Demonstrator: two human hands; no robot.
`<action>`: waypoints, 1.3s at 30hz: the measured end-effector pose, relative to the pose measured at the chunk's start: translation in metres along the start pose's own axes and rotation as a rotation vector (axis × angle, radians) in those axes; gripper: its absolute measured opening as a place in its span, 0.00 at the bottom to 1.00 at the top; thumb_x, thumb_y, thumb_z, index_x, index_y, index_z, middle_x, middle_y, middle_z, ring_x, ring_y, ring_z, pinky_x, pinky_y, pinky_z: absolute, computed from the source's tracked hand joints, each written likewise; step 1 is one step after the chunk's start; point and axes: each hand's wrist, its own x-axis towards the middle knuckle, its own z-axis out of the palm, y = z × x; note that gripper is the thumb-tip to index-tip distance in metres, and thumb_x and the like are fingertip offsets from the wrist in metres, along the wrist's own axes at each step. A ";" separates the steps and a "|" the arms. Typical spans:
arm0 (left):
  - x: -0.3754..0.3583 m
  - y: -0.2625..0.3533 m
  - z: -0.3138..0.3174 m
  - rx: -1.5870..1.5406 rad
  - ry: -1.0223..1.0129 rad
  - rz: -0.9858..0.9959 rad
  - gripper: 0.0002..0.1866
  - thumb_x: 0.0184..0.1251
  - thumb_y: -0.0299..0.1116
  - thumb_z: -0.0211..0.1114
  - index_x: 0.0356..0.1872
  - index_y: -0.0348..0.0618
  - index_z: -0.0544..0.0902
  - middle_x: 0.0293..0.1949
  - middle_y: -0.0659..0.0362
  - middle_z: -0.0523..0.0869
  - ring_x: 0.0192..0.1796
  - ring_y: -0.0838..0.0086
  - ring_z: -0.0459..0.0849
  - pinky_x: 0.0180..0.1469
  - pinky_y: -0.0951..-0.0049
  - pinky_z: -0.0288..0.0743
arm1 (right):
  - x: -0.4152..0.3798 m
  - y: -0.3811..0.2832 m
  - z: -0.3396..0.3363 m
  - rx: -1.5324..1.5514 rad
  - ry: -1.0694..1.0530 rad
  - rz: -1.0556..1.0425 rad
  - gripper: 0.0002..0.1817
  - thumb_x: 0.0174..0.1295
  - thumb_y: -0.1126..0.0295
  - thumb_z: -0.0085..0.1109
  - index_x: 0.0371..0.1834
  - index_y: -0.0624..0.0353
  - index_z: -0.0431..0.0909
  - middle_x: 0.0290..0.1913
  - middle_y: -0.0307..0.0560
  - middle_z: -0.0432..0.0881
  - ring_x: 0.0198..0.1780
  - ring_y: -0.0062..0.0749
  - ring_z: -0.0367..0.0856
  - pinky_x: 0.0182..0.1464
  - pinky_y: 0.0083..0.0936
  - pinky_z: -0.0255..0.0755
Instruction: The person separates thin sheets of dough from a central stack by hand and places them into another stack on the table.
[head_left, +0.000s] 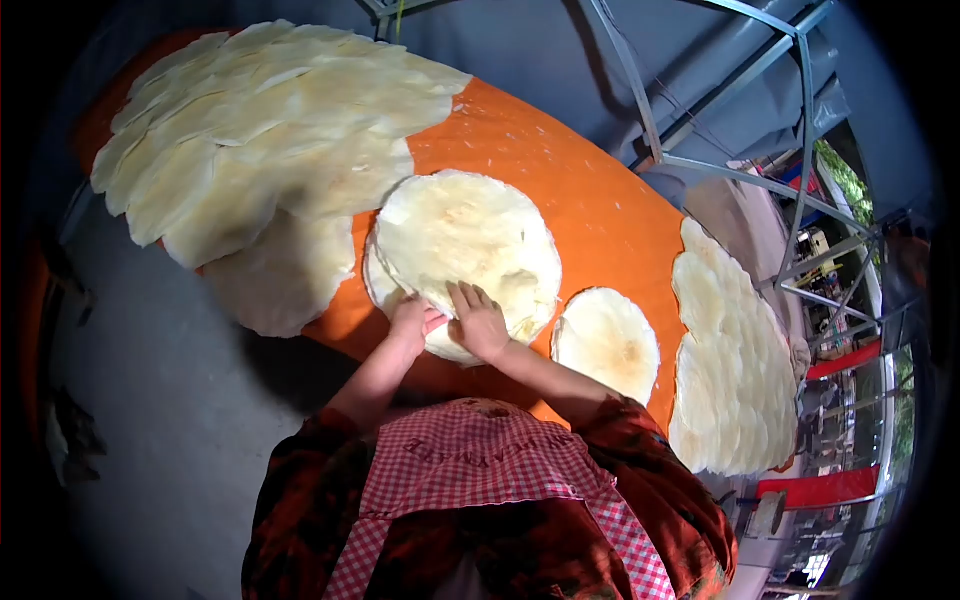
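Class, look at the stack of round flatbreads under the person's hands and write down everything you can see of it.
The stack of round flatbreads lies flat on the orange table, near its front edge. The sheets are thin, pale cream with faint tan blotches, dry-looking, with slightly uneven edges. A lower sheet peeks out at the left and near rims. The left hand and the right hand press on its near edge, fingers spread on top. A single smaller flatbread lies apart at its right; overlapping sheets spread at its upper left.

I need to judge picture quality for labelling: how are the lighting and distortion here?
Head view: strong fisheye curvature with dark vignetted corners; orange table brightly lit; flatbread stack under both hands slightly glary; the floor at left lies in shadow; background at right is small and unclear.
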 end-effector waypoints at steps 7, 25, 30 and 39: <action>-0.012 0.021 -0.005 -0.109 -0.217 0.137 0.30 0.67 0.48 0.62 0.65 0.49 0.65 0.62 0.55 0.68 0.65 0.60 0.67 0.63 0.54 0.67 | 0.139 0.057 -0.158 0.382 -0.315 0.220 0.16 0.55 0.61 0.66 0.39 0.62 0.85 0.29 0.54 0.85 0.29 0.33 0.83 0.35 0.31 0.77; 0.019 0.029 -0.056 0.039 -0.003 0.029 0.20 0.63 0.30 0.63 0.55 0.37 0.74 0.53 0.53 0.80 0.54 0.63 0.80 0.53 0.62 0.75 | 0.019 0.177 0.018 1.603 -0.262 1.192 0.25 0.62 0.62 0.63 0.58 0.66 0.74 0.56 0.53 0.79 0.56 0.41 0.78 0.57 0.40 0.75; 0.002 0.033 -0.031 0.213 0.178 0.048 0.19 0.64 0.33 0.63 0.54 0.38 0.75 0.49 0.57 0.80 0.49 0.67 0.80 0.50 0.63 0.74 | 0.025 0.146 0.012 1.331 -0.050 1.175 0.23 0.57 0.73 0.65 0.54 0.73 0.72 0.51 0.57 0.80 0.50 0.44 0.80 0.50 0.37 0.77; 0.018 0.056 -0.067 0.186 -0.285 0.255 0.23 0.67 0.36 0.60 0.59 0.34 0.71 0.55 0.52 0.78 0.57 0.65 0.77 0.59 0.63 0.70 | -0.012 0.120 0.028 1.462 0.126 1.331 0.44 0.49 0.82 0.66 0.69 0.72 0.51 0.50 0.61 0.79 0.50 0.45 0.81 0.53 0.39 0.78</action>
